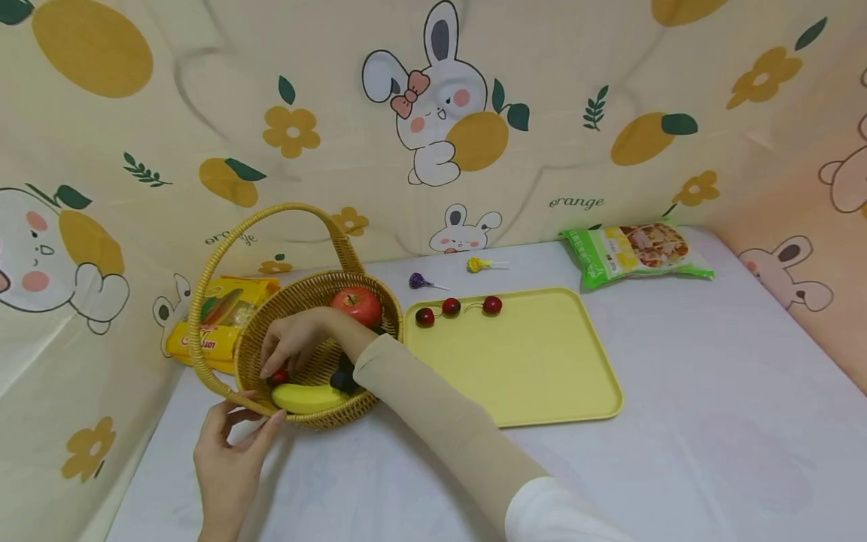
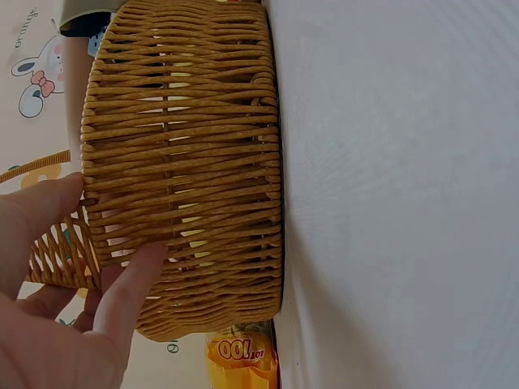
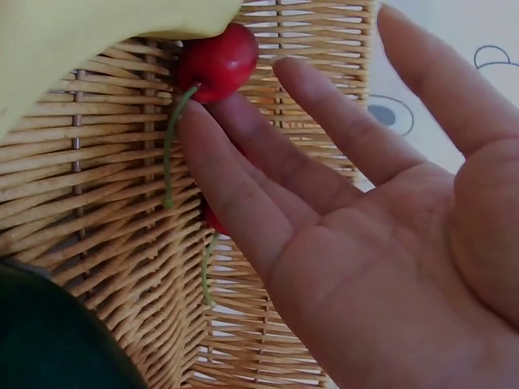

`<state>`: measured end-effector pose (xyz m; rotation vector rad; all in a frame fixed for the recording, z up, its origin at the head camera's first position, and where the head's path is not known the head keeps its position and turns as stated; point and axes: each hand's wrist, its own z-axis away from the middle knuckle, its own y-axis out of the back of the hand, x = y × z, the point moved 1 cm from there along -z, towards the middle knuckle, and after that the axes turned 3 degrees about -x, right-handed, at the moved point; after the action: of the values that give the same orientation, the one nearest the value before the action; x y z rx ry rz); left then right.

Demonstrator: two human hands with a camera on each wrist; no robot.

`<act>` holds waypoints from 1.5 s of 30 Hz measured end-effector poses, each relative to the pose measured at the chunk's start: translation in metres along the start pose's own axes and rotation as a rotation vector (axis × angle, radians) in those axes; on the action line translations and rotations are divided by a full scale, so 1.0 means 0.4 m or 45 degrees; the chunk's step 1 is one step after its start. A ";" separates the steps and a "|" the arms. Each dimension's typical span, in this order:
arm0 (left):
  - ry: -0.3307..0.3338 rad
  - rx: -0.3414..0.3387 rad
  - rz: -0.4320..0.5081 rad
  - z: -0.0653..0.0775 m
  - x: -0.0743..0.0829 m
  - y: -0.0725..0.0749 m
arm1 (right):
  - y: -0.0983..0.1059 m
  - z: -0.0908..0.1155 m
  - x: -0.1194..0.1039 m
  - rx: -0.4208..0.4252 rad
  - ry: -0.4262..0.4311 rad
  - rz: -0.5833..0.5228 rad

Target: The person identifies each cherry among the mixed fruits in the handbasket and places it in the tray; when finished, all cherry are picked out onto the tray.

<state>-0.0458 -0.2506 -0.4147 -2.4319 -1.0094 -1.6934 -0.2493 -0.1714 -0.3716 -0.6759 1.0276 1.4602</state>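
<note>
A wicker basket (image 1: 342,415) with a tall handle stands at the left of the table. My left hand (image 1: 230,459) grips its near rim beside the handle's foot, thumb and fingers on either side. Inside the basket is my right hand (image 1: 298,335), its fingers fairly straight, with fingertips at a red cherry (image 3: 225,61) with a green stem. Another cherry (image 3: 212,220) is partly hidden behind those fingers. A banana (image 1: 308,399) lies along the near side, and a red apple (image 1: 357,305) sits at the far right. Something dark (image 1: 344,376) is partly covered by the right arm.
Right of the basket lies a yellow tray (image 1: 521,369) with three cherries (image 1: 451,306) near its far edge. Behind it are a purple lollipop (image 1: 416,281) and a yellow lollipop (image 1: 476,265). A green bag (image 1: 637,252) lies farther right; a yellow packet (image 1: 230,301) stands behind the basket.
</note>
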 end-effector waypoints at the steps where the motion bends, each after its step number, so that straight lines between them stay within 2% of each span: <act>1: -0.001 -0.003 0.000 0.000 0.000 0.000 | -0.001 0.000 0.001 0.010 0.013 0.020; 9: -0.002 -0.003 0.005 0.000 -0.001 -0.001 | -0.013 -0.010 0.008 0.013 0.049 -0.006; 13: 0.003 0.002 -0.008 0.000 0.000 0.001 | -0.018 -0.015 0.004 0.011 0.067 0.120; 16: 0.007 0.000 -0.021 0.000 0.000 0.002 | -0.023 -0.015 -0.001 0.034 0.037 0.206; 19: 0.009 -0.001 -0.025 0.001 0.000 0.002 | -0.027 -0.014 -0.003 0.052 0.018 0.217; 25: -0.001 0.000 -0.023 0.003 0.002 0.004 | -0.026 -0.016 -0.005 0.076 0.074 0.241; 27: 0.004 0.001 -0.015 0.002 0.002 0.003 | -0.026 -0.018 -0.005 0.086 0.062 0.238; 30: 0.015 0.002 -0.008 0.001 0.001 0.003 | -0.028 -0.019 -0.008 0.057 0.047 0.229; 34: 0.037 0.008 -0.009 0.002 -0.003 0.002 | -0.026 -0.011 -0.021 0.023 0.171 0.294; 37: 0.056 0.016 -0.012 0.006 -0.003 0.004 | -0.015 0.020 -0.039 0.041 0.318 0.326; 39: 0.057 0.020 -0.023 0.007 -0.002 0.005 | -0.001 0.061 -0.048 0.044 0.401 0.280; 42: 0.036 0.015 -0.029 0.006 0.001 0.005 | 0.034 0.153 -0.043 0.105 0.531 0.282; 45: 0.020 0.007 -0.034 0.003 0.002 0.003 | 0.075 0.273 0.000 0.192 0.641 0.242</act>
<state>-0.0440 -0.2506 -0.4140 -2.4087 -1.0475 -1.7127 -0.2626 -0.0734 -0.3161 -0.8777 1.6102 1.3847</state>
